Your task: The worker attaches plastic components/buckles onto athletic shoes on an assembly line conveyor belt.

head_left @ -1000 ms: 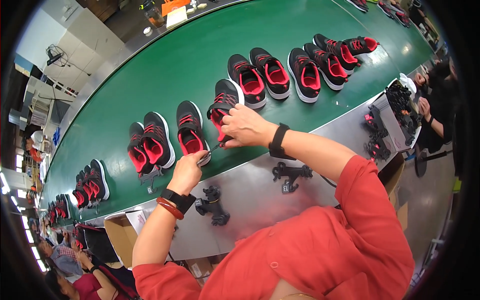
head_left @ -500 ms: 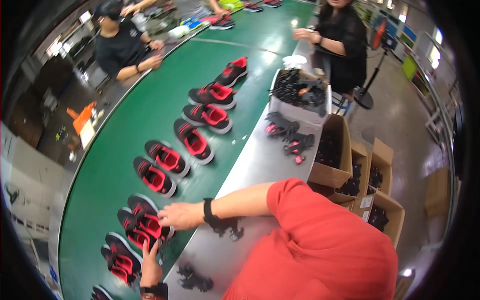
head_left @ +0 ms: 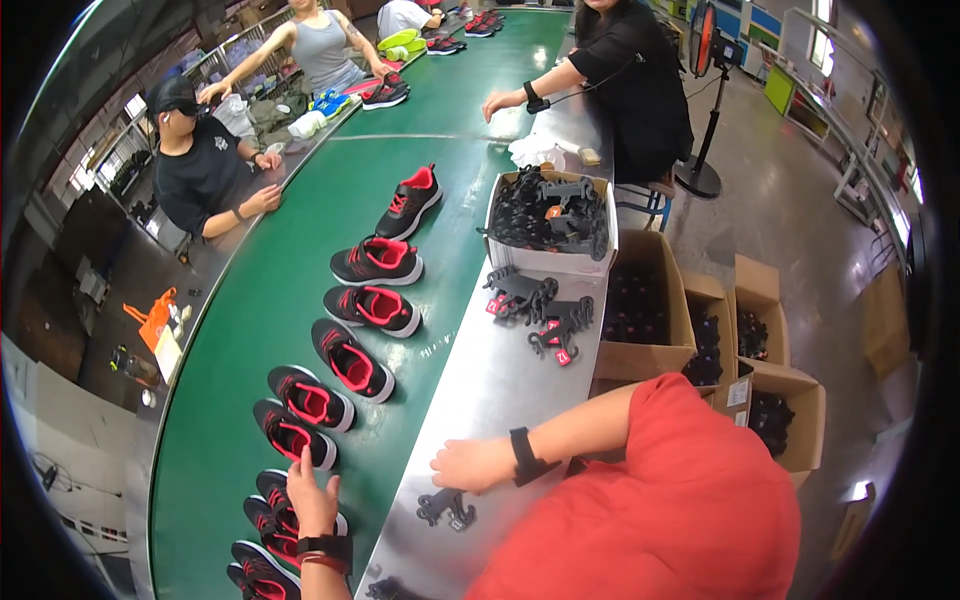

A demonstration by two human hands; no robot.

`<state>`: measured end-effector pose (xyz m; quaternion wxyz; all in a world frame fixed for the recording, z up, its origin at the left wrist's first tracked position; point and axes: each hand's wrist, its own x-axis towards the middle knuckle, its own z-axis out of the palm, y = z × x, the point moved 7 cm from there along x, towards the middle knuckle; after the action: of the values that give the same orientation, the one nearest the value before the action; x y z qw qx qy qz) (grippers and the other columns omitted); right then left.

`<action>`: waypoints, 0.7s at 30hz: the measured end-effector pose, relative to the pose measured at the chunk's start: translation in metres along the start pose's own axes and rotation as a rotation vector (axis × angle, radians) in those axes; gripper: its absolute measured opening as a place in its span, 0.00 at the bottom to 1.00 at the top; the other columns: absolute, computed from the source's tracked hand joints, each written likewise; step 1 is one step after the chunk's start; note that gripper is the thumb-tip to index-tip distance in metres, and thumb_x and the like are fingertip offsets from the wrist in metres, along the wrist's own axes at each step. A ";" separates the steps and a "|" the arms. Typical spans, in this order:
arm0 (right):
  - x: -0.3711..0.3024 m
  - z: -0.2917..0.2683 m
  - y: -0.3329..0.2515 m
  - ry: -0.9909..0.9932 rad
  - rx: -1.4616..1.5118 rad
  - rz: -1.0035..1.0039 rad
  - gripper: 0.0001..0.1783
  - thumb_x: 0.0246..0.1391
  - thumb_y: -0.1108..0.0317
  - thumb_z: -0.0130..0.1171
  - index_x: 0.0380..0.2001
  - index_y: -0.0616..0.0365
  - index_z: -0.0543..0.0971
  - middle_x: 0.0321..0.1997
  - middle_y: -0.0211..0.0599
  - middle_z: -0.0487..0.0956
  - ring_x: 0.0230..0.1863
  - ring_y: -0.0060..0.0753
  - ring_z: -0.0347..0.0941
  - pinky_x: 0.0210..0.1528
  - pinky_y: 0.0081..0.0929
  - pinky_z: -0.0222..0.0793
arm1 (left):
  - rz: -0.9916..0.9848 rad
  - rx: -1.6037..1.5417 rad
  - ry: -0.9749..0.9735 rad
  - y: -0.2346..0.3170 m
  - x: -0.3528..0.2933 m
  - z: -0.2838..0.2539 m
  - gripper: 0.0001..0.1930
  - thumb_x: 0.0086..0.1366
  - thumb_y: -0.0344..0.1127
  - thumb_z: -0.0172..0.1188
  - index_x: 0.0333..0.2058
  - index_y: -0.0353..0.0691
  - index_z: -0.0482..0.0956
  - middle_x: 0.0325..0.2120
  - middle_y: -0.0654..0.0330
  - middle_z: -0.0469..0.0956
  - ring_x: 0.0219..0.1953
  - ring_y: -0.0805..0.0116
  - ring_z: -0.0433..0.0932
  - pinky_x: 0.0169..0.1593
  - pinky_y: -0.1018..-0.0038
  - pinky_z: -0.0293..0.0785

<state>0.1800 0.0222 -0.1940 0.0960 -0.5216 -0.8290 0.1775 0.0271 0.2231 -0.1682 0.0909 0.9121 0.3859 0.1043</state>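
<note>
My left hand (head_left: pixel 314 502) is open over the green belt, thumb and forefinger apart. Its fingertips reach the heel of a black and red sports shoe (head_left: pixel 292 436); whether they touch it I cannot tell. Paired with that shoe is another sports shoe (head_left: pixel 310 397) just beyond. Over the metal ledge, my right hand (head_left: pixel 474 465) hovers with its fingers loosely bent and nothing visible in them. Just below it lie small black plastic shoe hangers (head_left: pixel 446 509). Nearer me, a pair of the same shoes (head_left: pixel 272 522) sits partly behind my left wrist.
Several more shoes (head_left: pixel 358 362) line the green belt (head_left: pixel 225 400). On the metal ledge (head_left: pixel 480 400), black hangers with red tags (head_left: pixel 545 310) lie before a white box (head_left: pixel 548 262) full of hangers. Cardboard boxes (head_left: pixel 655 358) stand at right. Co-workers (head_left: pixel 640 90) are across and beyond.
My right hand has left the shoes and moved right, over the ledge's hangers. My left hand has shifted from the nearer pair to a shoe farther along. The view has turned.
</note>
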 end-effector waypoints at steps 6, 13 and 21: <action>-0.002 -0.002 0.007 0.017 0.088 0.027 0.19 0.32 0.66 0.69 0.31 0.59 0.76 0.37 0.40 0.74 0.43 0.42 0.71 0.44 0.36 0.66 | 0.008 0.210 0.119 -0.002 0.029 0.010 0.39 0.42 0.36 0.73 0.56 0.47 0.68 0.37 0.53 0.70 0.43 0.51 0.70 0.53 0.55 0.61; -0.005 -0.004 -0.010 0.110 0.177 0.012 0.16 0.36 0.65 0.66 0.28 0.62 0.76 0.35 0.44 0.74 0.40 0.46 0.71 0.41 0.39 0.68 | -0.065 0.197 -0.012 0.004 0.040 0.024 0.41 0.48 0.38 0.69 0.62 0.46 0.61 0.34 0.50 0.72 0.40 0.51 0.72 0.50 0.56 0.63; -0.004 0.009 -0.001 0.183 0.109 0.002 0.15 0.36 0.67 0.62 0.29 0.63 0.74 0.34 0.47 0.73 0.37 0.50 0.71 0.39 0.42 0.67 | -0.109 0.080 -0.020 0.010 0.040 0.030 0.24 0.59 0.39 0.58 0.55 0.42 0.69 0.38 0.45 0.79 0.39 0.46 0.77 0.44 0.59 0.73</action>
<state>0.1775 0.0162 -0.2022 0.1994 -0.5304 -0.8054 0.1737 0.0687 0.2428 -0.1903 0.0637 0.8937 0.4379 0.0746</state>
